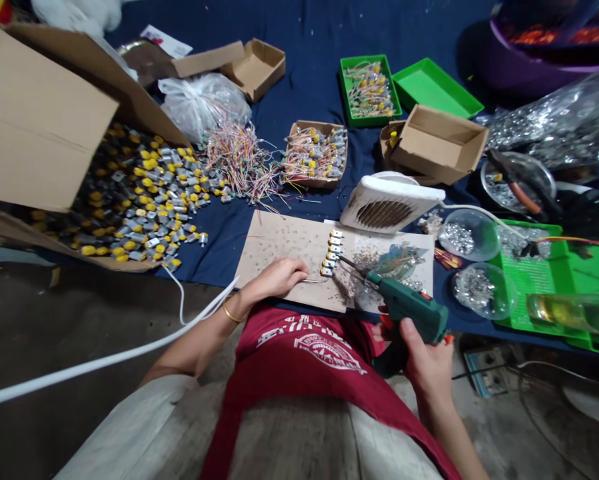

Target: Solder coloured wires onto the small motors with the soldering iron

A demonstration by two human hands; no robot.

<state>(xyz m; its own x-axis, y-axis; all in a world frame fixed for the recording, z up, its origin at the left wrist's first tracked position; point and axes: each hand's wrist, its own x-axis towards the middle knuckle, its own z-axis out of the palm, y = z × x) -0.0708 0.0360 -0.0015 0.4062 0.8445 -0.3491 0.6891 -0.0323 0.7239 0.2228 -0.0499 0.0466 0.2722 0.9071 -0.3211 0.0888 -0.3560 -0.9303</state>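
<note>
My right hand (424,363) is wrapped round the handle of a green soldering gun (412,307), whose slim tip points left. That tip reaches a short row of small motors (332,253) with yellow ends and pale tops, standing on a brown cardboard sheet (279,240). Left of the row, my left hand (282,275) rests on the cardboard with its fingers closed. A thin light-coloured piece (313,281) sticks out beside its fingertips; whether the fingers grip it is unclear.
Loose motors (154,193) spill from a large carton (39,113) at left. Behind the cardboard are a wire heap (242,157), a box of wired motors (314,157) and a white vented unit (394,203). Tubs of metal parts (474,290) and green trays (529,293) stand right.
</note>
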